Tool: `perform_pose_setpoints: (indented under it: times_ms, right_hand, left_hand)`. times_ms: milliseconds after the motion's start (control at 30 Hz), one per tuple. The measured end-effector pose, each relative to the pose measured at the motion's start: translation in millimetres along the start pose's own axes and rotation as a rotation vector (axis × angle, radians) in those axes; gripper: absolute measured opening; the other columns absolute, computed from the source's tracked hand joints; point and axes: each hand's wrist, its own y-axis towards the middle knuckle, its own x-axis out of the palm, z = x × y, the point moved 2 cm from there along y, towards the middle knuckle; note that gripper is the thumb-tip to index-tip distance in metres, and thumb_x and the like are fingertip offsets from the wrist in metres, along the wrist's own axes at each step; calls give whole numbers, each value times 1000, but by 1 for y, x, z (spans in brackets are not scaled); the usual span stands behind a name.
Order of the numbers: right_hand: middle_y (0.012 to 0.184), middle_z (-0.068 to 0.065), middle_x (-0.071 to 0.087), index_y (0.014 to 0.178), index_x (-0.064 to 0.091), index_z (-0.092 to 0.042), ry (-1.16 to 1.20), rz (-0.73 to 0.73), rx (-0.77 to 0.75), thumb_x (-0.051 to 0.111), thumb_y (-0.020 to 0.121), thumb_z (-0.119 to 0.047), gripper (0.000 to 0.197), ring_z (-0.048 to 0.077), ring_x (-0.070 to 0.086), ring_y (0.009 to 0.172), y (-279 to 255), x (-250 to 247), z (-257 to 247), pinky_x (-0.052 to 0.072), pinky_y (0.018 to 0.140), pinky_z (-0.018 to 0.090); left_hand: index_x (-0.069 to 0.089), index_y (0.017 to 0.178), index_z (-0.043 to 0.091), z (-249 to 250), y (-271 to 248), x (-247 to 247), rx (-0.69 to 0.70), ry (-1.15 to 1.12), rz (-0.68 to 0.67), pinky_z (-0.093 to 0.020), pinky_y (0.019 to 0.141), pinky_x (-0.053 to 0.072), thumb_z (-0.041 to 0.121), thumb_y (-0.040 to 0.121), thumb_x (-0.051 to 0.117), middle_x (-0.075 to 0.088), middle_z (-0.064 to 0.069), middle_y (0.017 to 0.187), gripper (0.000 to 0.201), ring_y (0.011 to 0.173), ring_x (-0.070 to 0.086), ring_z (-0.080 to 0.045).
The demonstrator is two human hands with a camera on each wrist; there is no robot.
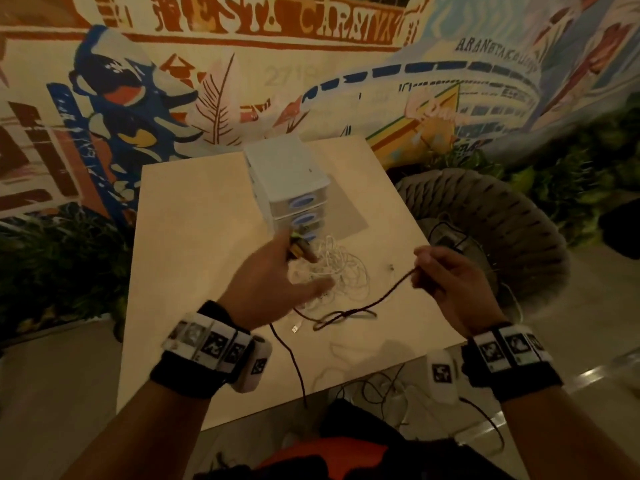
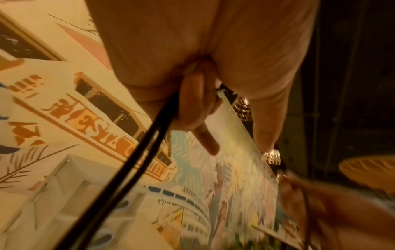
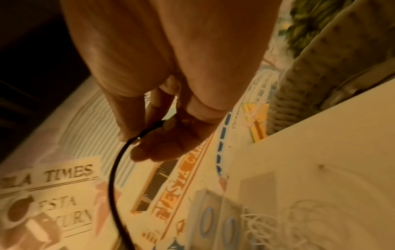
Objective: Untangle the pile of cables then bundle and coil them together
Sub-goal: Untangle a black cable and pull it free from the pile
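Note:
A dark cable (image 1: 349, 311) runs from my right hand (image 1: 420, 271) down to a loose loop on the table, then off the near edge. My right hand pinches it between thumb and fingers, as the right wrist view shows on the dark cable (image 3: 128, 143). My left hand (image 1: 299, 256) is raised over the white cable tangle (image 1: 341, 271). Its fingers curl round two dark cable strands (image 2: 147, 143), and a small yellowish piece shows at the fingertips. A white plug (image 1: 295, 329) lies loose near the loop.
A white drawer unit (image 1: 287, 181) stands on the pale table (image 1: 194, 237) just behind the tangle. A woven chair (image 1: 502, 216) with a black cable on it sits at the right. More cables (image 1: 374, 386) lie on the floor under the near edge. A mural wall stands behind.

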Motion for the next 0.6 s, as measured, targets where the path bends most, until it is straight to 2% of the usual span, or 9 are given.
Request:
perform_pose_setpoints:
  times_ms: [33, 100, 167, 233, 300, 400, 467, 500, 600]
  right_hand:
    - [75, 4, 69, 93, 76, -16, 29, -34, -29, 88, 63, -46, 44, 15, 67, 67, 5, 11, -7, 58, 67, 26]
    - [73, 1, 69, 88, 78, -23, 59, -74, -82, 78, 71, -35, 21, 15, 67, 66, 12, 29, -20, 58, 66, 27]
    - [74, 0, 69, 86, 79, -25, 72, -93, -112, 73, 74, -31, 15, 14, 67, 65, 18, 40, -28, 58, 67, 27]
    - [75, -1, 69, 86, 79, -25, 72, -95, -133, 73, 74, -31, 15, 15, 66, 65, 23, 44, -33, 57, 66, 27]
    - [75, -1, 68, 89, 77, -23, 83, -89, -147, 73, 75, -32, 17, 15, 65, 65, 27, 45, -36, 57, 66, 27]
    - [76, -1, 67, 96, 72, -17, 40, -18, -139, 73, 78, -34, 25, 16, 64, 67, 40, 37, -32, 56, 67, 29]
    - [76, -4, 66, 97, 72, -19, -167, 76, -116, 71, 88, -33, 17, 15, 63, 67, 53, 21, -22, 57, 69, 31]
    - [74, -8, 65, 96, 72, -21, -331, 106, -103, 68, 93, -32, 12, 13, 63, 66, 60, 11, -14, 57, 69, 33]
    - [64, -15, 64, 85, 69, -27, -767, 71, -28, 65, 94, -43, 19, 5, 59, 59, 70, -15, 13, 51, 67, 34]
  left_hand:
    - [53, 110, 33, -4, 2, 11, 5, 53, -77, -13, 66, 39, 56, 73, 82, 61, 24, 93, 52, 72, 54, 12]
    - [43, 128, 32, -14, 6, 31, -8, 105, -211, -24, 78, 49, 61, 69, 81, 62, 19, 111, 76, 90, 60, 3]
    - [31, 138, 28, -25, 9, 46, -76, 119, -351, -34, 88, 53, 68, 64, 80, 58, 13, 128, 98, 107, 60, -13]
    - [25, 141, 22, -33, 8, 58, -134, 127, -491, -35, 91, 51, 67, 66, 81, 56, 12, 130, 103, 111, 58, -15]
    - [29, 137, 16, -39, 8, 68, -122, 91, -569, -37, 90, 52, 58, 79, 76, 66, 15, 120, 85, 104, 61, -10]
    - [45, 122, 17, -42, 9, 72, -68, -36, -537, -33, 76, 53, 40, 96, 63, 75, 14, 89, 39, 79, 65, -6]
    - [48, 109, 20, -40, 14, 66, -64, -104, -483, -30, 72, 50, 33, 100, 58, 73, 10, 81, 18, 75, 65, -9]
    - [49, 106, 22, -39, 16, 61, -78, -130, -454, -33, 72, 50, 30, 101, 56, 72, 9, 79, 12, 75, 64, -13]
    - [50, 106, 21, -32, 24, 47, -122, -214, -356, -39, 78, 51, 19, 99, 55, 70, 4, 74, 9, 78, 66, -24]
